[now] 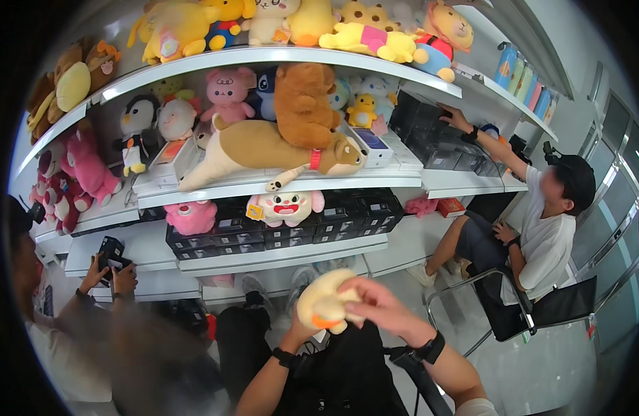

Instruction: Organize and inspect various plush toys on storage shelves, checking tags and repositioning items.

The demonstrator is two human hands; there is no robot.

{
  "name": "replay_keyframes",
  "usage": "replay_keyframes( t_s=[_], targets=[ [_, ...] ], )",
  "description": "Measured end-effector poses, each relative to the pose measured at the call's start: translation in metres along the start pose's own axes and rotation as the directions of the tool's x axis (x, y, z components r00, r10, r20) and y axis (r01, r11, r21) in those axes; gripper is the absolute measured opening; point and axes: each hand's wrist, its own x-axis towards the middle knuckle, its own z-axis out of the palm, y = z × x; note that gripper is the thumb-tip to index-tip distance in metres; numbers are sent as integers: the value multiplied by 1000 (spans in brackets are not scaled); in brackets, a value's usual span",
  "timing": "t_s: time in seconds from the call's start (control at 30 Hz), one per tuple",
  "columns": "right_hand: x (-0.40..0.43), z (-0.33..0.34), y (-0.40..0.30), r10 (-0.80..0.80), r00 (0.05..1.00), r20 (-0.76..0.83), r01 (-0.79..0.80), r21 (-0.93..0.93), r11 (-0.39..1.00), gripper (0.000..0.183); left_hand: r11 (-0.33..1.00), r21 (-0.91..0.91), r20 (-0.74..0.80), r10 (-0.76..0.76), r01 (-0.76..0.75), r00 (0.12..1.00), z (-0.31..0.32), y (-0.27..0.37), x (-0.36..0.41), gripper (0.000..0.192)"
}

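A small cream plush toy (pixel 324 299) with an orange patch is held above my lap. My left hand (pixel 297 328) supports it from below and the left, mostly hidden behind it. With thumb and fingers, my right hand (pixel 379 307) grips the toy's right side. Both of my wrists wear black bands. Beyond my knees, a long brown-and-cream plush dog (pixel 257 148) lies on the middle shelf, with a brown plush bear (pixel 304 104) leaning over it. A white plush face with a red mouth (pixel 287 208) sits lower, by stacked black boxes.
White shelves (pixel 283 54) of plush toys curve ahead. At right, a person (pixel 551 229) sits on a black chair (pixel 564 307), one hand reaching to black boxes (pixel 428 125). At left, another person's hands (pixel 109 275) hold a small black box. A black bar stands beside my right forearm.
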Motion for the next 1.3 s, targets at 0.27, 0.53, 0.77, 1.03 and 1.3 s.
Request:
replay_keyframes(
  t_s=[0.27, 0.53, 0.77, 1.03, 1.3],
  targets=[
    [40, -30, 55, 45, 998, -47, -61, -422, 905, 96, 888, -362, 58, -284, 285, 957, -38, 19, -8, 66],
    [75, -10, 94, 151, 985, -87, -171, -314, 934, 66, 946, -176, 106, -258, 273, 960, -31, 12, 3, 53],
    [88, -49, -37, -187, 885, -427, 117, -186, 976, 55, 958, -188, -165, -249, 217, 954, -70, 1, 16, 45],
    [63, -106, -113, -371, 738, -564, 245, -289, 926, 54, 947, -100, -370, -319, 304, 872, -95, -26, 18, 28],
    [36, -175, -158, -485, 588, -647, 255, -421, 871, 51, 944, 5, -339, -308, 329, 889, -92, -49, 18, 21]
  ],
)
